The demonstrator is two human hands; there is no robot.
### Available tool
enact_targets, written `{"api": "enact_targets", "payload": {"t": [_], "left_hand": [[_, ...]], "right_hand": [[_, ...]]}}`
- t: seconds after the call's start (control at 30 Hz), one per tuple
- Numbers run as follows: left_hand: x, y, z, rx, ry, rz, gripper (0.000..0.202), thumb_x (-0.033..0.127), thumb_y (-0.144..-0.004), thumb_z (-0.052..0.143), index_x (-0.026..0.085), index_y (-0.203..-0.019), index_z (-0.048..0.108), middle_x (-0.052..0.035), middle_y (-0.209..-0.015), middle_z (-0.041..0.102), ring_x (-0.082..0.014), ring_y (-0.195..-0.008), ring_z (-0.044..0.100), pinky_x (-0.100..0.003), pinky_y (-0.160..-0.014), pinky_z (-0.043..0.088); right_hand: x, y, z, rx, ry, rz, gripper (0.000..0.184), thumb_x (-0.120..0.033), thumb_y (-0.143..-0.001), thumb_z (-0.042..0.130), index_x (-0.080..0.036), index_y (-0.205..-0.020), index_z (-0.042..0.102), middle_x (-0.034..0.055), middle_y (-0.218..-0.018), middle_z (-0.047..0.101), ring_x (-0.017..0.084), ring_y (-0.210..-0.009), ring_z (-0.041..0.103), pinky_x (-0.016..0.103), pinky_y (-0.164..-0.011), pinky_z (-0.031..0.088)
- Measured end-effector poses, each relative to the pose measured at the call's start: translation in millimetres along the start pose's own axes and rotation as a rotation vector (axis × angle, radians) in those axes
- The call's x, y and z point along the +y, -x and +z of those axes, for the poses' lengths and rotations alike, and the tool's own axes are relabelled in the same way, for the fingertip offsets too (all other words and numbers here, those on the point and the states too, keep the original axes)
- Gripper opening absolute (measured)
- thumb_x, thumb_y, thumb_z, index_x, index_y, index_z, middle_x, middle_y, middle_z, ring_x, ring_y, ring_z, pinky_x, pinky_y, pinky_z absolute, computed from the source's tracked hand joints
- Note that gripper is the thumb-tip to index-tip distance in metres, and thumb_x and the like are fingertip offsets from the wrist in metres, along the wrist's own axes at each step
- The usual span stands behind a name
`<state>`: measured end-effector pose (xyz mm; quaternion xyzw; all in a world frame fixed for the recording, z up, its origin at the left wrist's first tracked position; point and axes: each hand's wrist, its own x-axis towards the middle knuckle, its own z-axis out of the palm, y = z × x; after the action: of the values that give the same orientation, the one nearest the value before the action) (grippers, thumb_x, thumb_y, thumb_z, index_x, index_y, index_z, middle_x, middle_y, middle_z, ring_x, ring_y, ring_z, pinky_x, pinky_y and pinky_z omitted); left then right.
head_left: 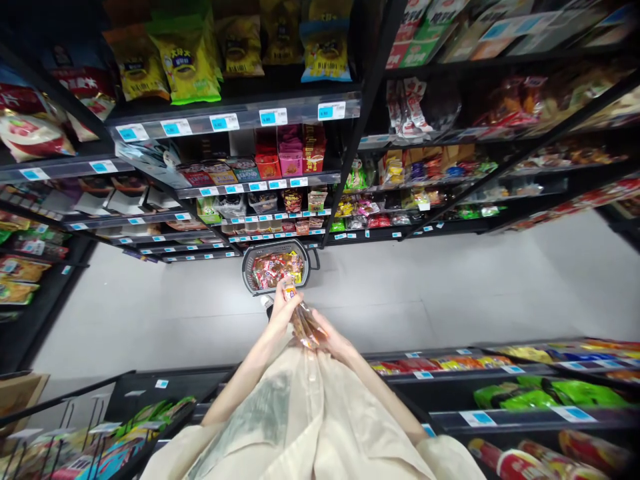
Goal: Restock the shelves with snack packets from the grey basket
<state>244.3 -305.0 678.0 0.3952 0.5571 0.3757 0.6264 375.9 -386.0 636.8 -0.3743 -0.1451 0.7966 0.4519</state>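
I find clear-wrapped brown snack packets before my shirt. My left hand has fingers clamped on their far end; my right hand, fingers closed along the near side. Judged light, pliable and slick; gentle hold at the ends advised.

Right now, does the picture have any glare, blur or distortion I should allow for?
Head view: wide-angle stretch makes the shelves splay toward the edges; pale glare on the floor; upper-right packaged goods smeared; print on the packets between left hand and right hand too small and soft to read.
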Motion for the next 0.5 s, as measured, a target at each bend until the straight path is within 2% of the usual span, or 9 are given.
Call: {"api": "enact_targets", "payload": {"t": [0.07,0.13,0.2,0.3,0.4,0.5], "left_hand": [[5,-2,2.4,0.054,-0.065,0.068,0.064,0.036,-0.078,0.075,0.028,-0.137,0.053,-0.003,-0.109,0.063,-0.0201,-0.096,0.062,-0.031,-0.087,0.051],[9,-2,6.7,0.045,-0.096,0.103,0.068,0.034,-0.078,0.076,0.026,-0.141,0.05,-0.0062,-0.118,0.065,-0.0236,-0.106,0.062,-0.035,-0.095,0.05],[10,0,13.3,0.024,-0.088,0.132,0.074,0.033,-0.077,0.078,0.026,-0.144,0.048,-0.0086,-0.127,0.065,-0.0258,-0.114,0.062,-0.038,-0.102,0.049],[7,3,24.1,0.019,-0.041,0.14,0.081,0.035,-0.076,0.082,0.027,-0.147,0.045,-0.0106,-0.141,0.061,-0.0271,-0.122,0.062,-0.041,-0.11,0.046],[5,3,29.0,-0.01,0.034,0.069,0.086,0.038,-0.074,0.087,0.028,-0.149,0.046,-0.0114,-0.145,0.06,-0.0274,-0.126,0.062,-0.041,-0.112,0.047],[4,3,22.8,-0.115,0.14,-0.005,0.08,0.045,-0.074,0.089,0.029,-0.144,0.052,-0.0096,-0.133,0.068,-0.0268,-0.123,0.065,-0.039,-0.106,0.053]], "right_hand": [[-2,2,-3,-0.03,0.031,0.002,0.069,-0.074,-0.078,0.078,-0.024,-0.125,0.069,0.0083,-0.117,0.079,0.027,-0.107,0.075,0.044,-0.095,0.059],[-6,4,-6,-0.047,0.116,-0.015,0.066,-0.059,-0.072,0.09,-0.026,-0.126,0.069,0.0066,-0.122,0.077,0.027,-0.112,0.073,0.044,-0.103,0.056],[-11,7,-6,-0.059,0.223,-0.042,0.064,-0.042,-0.067,0.095,-0.026,-0.123,0.07,0.0045,-0.119,0.078,0.026,-0.108,0.072,0.043,-0.104,0.054],[-14,10,-6,-0.037,0.289,-0.094,0.062,-0.032,-0.063,0.095,-0.024,-0.119,0.07,0.0032,-0.112,0.078,0.026,-0.102,0.071,0.042,-0.101,0.054],[-10,13,-7,0.051,0.19,-0.079,0.055,-0.031,-0.063,0.092,-0.025,-0.113,0.07,0.0025,-0.104,0.077,0.025,-0.093,0.07,0.041,-0.096,0.055],[-6,13,-11,0.07,-0.056,0.012,0.04,-0.039,-0.069,0.084,-0.025,-0.104,0.069,0.0008,-0.09,0.075,0.021,-0.076,0.068,0.04,-0.084,0.058]]}}
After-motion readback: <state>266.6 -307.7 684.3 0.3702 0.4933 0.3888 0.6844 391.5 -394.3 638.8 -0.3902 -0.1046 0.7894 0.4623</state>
